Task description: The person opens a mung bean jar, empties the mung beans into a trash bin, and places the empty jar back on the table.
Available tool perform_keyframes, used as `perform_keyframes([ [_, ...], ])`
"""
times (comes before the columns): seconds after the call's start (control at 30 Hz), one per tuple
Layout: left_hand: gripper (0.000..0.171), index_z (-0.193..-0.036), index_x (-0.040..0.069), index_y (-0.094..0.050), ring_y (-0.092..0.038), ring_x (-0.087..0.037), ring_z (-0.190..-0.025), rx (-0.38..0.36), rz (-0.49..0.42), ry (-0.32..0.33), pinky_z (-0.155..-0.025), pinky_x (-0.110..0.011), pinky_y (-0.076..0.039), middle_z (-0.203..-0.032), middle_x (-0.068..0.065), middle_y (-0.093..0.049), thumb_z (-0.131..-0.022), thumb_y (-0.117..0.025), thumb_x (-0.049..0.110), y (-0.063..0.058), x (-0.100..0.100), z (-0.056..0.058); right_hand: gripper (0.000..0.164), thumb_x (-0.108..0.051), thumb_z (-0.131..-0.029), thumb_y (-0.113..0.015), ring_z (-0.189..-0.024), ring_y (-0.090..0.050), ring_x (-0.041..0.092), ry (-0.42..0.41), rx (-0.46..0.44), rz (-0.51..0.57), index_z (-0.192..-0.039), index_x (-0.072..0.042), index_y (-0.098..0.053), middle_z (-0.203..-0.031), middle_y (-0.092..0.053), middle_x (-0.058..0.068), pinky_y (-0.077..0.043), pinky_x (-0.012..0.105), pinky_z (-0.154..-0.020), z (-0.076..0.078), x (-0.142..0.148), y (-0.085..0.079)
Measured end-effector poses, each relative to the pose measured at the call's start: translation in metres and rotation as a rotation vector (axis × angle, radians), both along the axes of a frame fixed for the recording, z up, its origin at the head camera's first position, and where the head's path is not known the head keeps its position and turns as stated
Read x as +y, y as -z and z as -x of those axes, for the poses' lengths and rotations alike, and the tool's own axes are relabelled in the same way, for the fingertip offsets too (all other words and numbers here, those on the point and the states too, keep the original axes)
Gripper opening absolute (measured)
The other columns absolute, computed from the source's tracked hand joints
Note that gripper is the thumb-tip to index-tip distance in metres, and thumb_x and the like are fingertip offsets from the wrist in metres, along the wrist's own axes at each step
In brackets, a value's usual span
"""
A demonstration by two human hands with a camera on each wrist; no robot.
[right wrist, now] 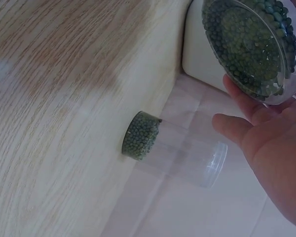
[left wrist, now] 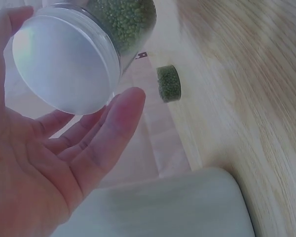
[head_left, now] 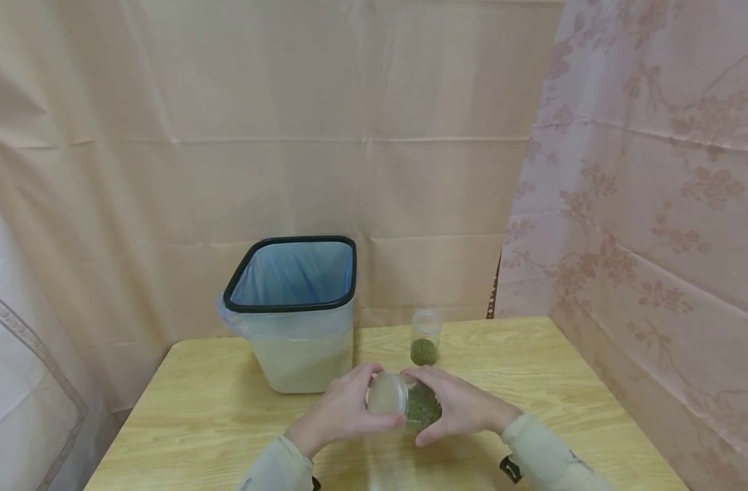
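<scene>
A clear jar of green beans (head_left: 423,408), apparently mung beans, is tipped sideways above the table between my two hands. My left hand (head_left: 344,407) holds its pale lid (left wrist: 64,61), with the thumb and fingers spread around the rim. Around the bean-filled end of the jar, my right hand (head_left: 462,404) grips from the other side; the jar's round base (right wrist: 249,54) faces the right wrist camera. The lid sits on the jar's mouth. Behind the hands stands a second clear jar (head_left: 425,334), upright, with green beans only in its lower part.
A pale bin (head_left: 306,365) with a black rim and a blue liner stands at the back left of the wooden table (head_left: 183,416). Beige curtains (head_left: 275,150) hang behind the table, and a floral curtain (head_left: 668,225) runs along the right.
</scene>
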State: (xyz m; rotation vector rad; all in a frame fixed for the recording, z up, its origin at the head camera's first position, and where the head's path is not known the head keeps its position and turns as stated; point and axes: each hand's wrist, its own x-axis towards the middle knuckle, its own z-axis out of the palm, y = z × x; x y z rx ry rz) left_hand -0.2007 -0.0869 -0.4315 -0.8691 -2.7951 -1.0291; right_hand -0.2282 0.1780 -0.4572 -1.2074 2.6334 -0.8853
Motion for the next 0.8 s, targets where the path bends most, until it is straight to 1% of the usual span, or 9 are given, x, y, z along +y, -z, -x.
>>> perform_keyframes([
  [0.17, 0.070, -0.126, 0.013, -0.057, -0.061, -0.010, -0.076, -0.016, -0.028, 0.025, -0.063, -0.025, -0.048, -0.096, 0.003, -0.065, -0.080, -0.074, 0.064, -0.0007, -0.0015, 0.0014, 0.104, -0.062, -0.074, -0.082, -0.130, -0.051, 0.022, -0.003, -0.013, 0.017, -0.152, -0.011, -0.038, -0.146, -0.049, -0.001, -0.044, 0.047, -0.105, 0.0003, 0.0005, -0.0007],
  [0.33, 0.071, -0.129, 0.014, -0.057, -0.061, -0.012, -0.077, -0.024, -0.039, 0.029, -0.063, -0.025, -0.048, -0.097, 0.004, -0.065, -0.080, -0.075, 0.063, 0.0004, -0.0041, 0.0012, 0.103, -0.060, -0.074, -0.083, -0.128, -0.053, 0.023, -0.020, -0.023, 0.039, -0.151, -0.009, -0.038, -0.144, -0.050, -0.002, -0.045, 0.046, -0.105, 0.0004, -0.0004, -0.0002],
  [0.53, 0.077, -0.136, 0.013, -0.054, -0.062, -0.014, -0.081, -0.038, -0.059, 0.040, -0.064, -0.025, -0.050, -0.105, 0.003, -0.063, -0.080, -0.076, 0.061, 0.0012, -0.0052, 0.0016, 0.102, -0.051, -0.074, -0.087, -0.128, -0.053, 0.026, 0.007, -0.058, 0.053, -0.152, -0.009, -0.038, -0.144, -0.050, -0.001, -0.045, 0.046, -0.105, -0.0004, 0.0030, 0.0017],
  [0.63, 0.078, -0.137, 0.013, -0.053, -0.063, -0.014, -0.081, -0.052, -0.062, 0.045, -0.065, -0.025, -0.050, -0.108, 0.001, -0.062, -0.081, -0.076, 0.062, 0.0024, -0.0060, 0.0015, 0.101, -0.048, -0.073, -0.089, -0.127, -0.053, 0.026, 0.007, -0.057, 0.058, -0.152, -0.009, -0.038, -0.143, -0.051, -0.001, -0.045, 0.046, -0.104, -0.0005, 0.0039, 0.0026],
  [0.73, 0.079, -0.137, 0.013, -0.052, -0.063, -0.015, -0.083, -0.061, -0.063, 0.048, -0.065, -0.025, -0.050, -0.110, -0.002, -0.062, -0.081, -0.075, 0.063, 0.0043, -0.0081, 0.0011, 0.101, -0.050, -0.074, -0.088, -0.126, -0.054, 0.025, -0.006, -0.062, 0.071, -0.152, -0.011, -0.038, -0.142, -0.051, -0.002, -0.046, 0.044, -0.103, 0.0004, 0.0040, 0.0035],
  [0.8, 0.079, -0.138, 0.015, -0.051, -0.064, -0.015, -0.084, -0.072, -0.058, 0.041, -0.066, -0.025, -0.051, -0.112, -0.003, -0.062, -0.081, -0.075, 0.064, 0.0059, -0.0099, 0.0012, 0.102, -0.049, -0.073, -0.089, -0.126, -0.054, 0.024, -0.008, -0.064, 0.077, -0.152, -0.011, -0.037, -0.142, -0.051, -0.003, -0.046, 0.044, -0.103, 0.0011, 0.0043, 0.0037],
])
